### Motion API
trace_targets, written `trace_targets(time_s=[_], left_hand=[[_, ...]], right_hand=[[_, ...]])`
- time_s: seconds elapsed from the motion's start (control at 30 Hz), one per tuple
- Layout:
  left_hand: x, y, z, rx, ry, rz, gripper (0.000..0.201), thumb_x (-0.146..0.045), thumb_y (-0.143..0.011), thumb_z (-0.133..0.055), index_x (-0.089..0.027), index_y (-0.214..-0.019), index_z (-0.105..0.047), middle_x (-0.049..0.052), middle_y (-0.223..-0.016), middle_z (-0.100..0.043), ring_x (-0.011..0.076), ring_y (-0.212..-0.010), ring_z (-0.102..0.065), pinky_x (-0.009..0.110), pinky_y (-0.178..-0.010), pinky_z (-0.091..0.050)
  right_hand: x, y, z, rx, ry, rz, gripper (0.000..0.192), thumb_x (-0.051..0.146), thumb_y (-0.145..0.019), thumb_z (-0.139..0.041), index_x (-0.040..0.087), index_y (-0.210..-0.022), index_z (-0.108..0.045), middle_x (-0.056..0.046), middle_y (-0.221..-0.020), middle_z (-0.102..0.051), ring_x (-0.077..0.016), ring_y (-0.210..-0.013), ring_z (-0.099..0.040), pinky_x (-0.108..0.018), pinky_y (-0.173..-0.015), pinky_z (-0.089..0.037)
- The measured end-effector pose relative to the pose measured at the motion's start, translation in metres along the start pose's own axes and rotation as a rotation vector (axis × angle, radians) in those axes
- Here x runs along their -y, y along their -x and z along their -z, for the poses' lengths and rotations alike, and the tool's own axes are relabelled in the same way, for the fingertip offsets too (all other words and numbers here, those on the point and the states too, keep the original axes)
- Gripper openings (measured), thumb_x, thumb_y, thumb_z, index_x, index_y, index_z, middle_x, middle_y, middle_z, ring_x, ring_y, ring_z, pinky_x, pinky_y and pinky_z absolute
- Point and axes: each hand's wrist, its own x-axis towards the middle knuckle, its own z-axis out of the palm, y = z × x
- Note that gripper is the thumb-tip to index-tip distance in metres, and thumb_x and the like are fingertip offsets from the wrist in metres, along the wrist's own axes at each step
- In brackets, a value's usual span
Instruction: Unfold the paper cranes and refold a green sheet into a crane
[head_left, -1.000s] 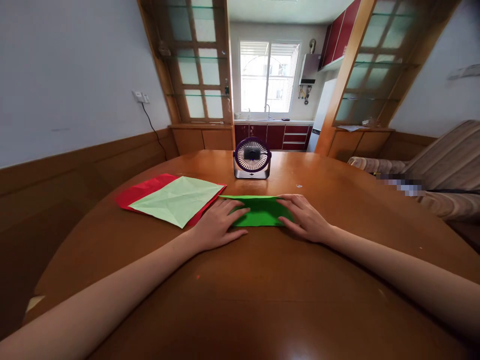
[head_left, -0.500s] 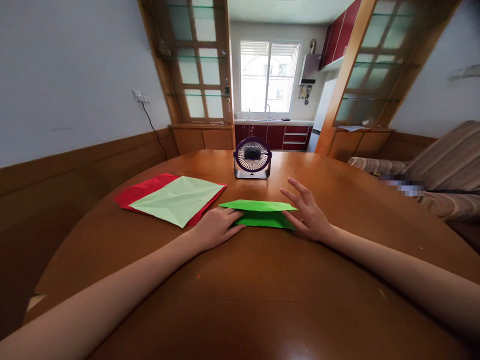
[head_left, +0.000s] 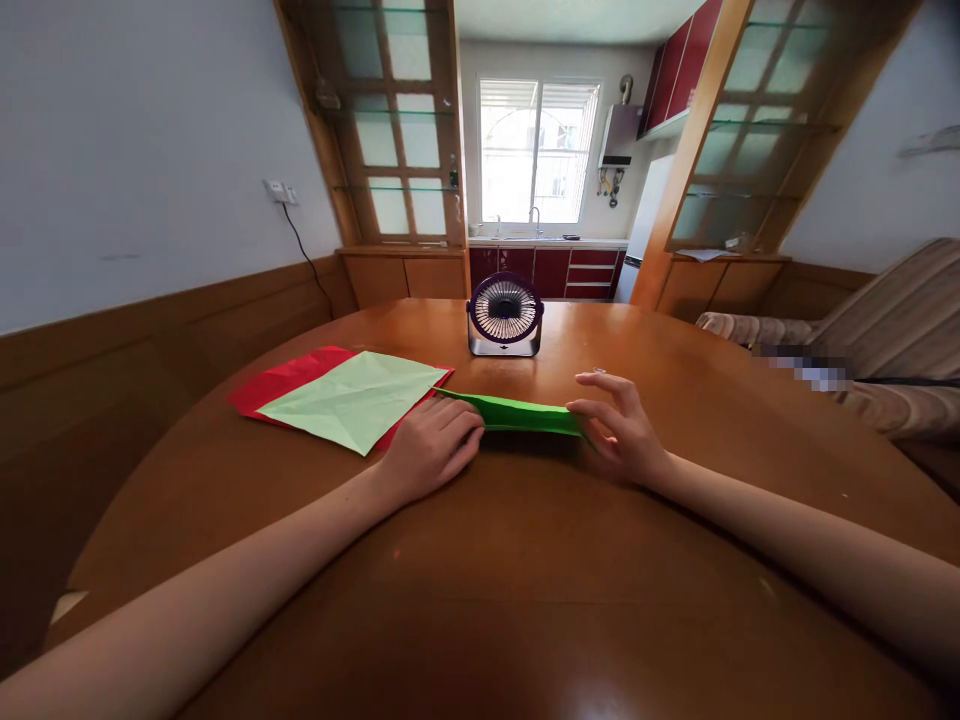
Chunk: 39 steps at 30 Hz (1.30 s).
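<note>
A folded sheet of bright green paper [head_left: 529, 415] stretches between my two hands, a little above the table. My left hand [head_left: 435, 440] is closed on its left end, fingers lying over the paper. At the other end my right hand [head_left: 622, 430] pinches the edge, slightly blurred, with its upper fingers curled and raised. The fingertips on the paper are partly hidden. Beyond my left hand lie a pale green sheet [head_left: 352, 400] with crease lines and, beneath it, red paper [head_left: 289, 380].
A small dark purple desk fan [head_left: 505, 312] stands on the round wooden table [head_left: 480, 590], behind the green paper. To the right is a striped sofa [head_left: 885, 330]. Wooden cabinets [head_left: 405, 275] and a kitchen window lie past the table.
The green paper's near layer has lifted and its open fold has narrowed to a thin strip. My right hand's fingers have curled in toward the paper; my left fingers now cover its left end.
</note>
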Motion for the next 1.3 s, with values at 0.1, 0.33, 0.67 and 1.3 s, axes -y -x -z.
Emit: trace_targets(time_s=[0.1,0.33,0.67,1.3], left_hand=[[0.0,-0.001,0.002,-0.052,0.024,0.042,0.01,-0.021,-0.091,-0.053,-0.016,-0.087,-0.06,0.007,-0.087,-0.068,0.0181,-0.079,-0.063,0.032,-0.073,-0.049],[0.006,0.005,-0.004,-0.141,0.096,0.26,0.017,-0.032,-0.092,-0.055,-0.018,-0.085,-0.061,0.002,-0.075,-0.069,0.0158,-0.068,-0.063,0.029,-0.064,-0.05],[0.003,0.009,-0.004,-0.247,0.186,0.272,0.016,-0.027,-0.087,-0.064,-0.019,-0.101,-0.063,0.001,-0.083,-0.071,0.0125,-0.07,-0.066,0.024,-0.066,-0.052],[0.005,-0.001,0.014,-0.029,0.256,-0.135,0.017,-0.02,-0.092,-0.056,-0.024,-0.105,-0.066,-0.001,-0.072,-0.066,0.0105,-0.062,-0.06,0.023,-0.059,-0.045]], right_hand=[[0.002,-0.001,0.003,0.042,-0.03,-0.011,0.029,0.015,-0.09,-0.053,0.026,-0.115,-0.059,-0.011,-0.128,-0.051,-0.0297,-0.119,-0.05,-0.053,-0.096,-0.046],[0.004,-0.001,0.008,0.068,-0.068,0.081,0.054,0.026,-0.093,-0.047,0.027,-0.145,-0.034,-0.012,-0.142,-0.045,-0.0318,-0.129,-0.046,-0.057,-0.105,-0.04],[0.006,-0.003,0.0,-0.001,-0.002,0.221,0.063,0.007,-0.087,-0.056,0.028,-0.143,-0.037,-0.004,-0.107,-0.069,-0.0196,-0.103,-0.064,-0.049,-0.104,-0.042],[0.004,-0.002,-0.003,0.056,0.058,0.106,0.026,0.013,-0.089,-0.055,0.027,-0.111,-0.06,-0.003,-0.089,-0.061,-0.0182,-0.08,-0.055,-0.037,-0.08,-0.042]])
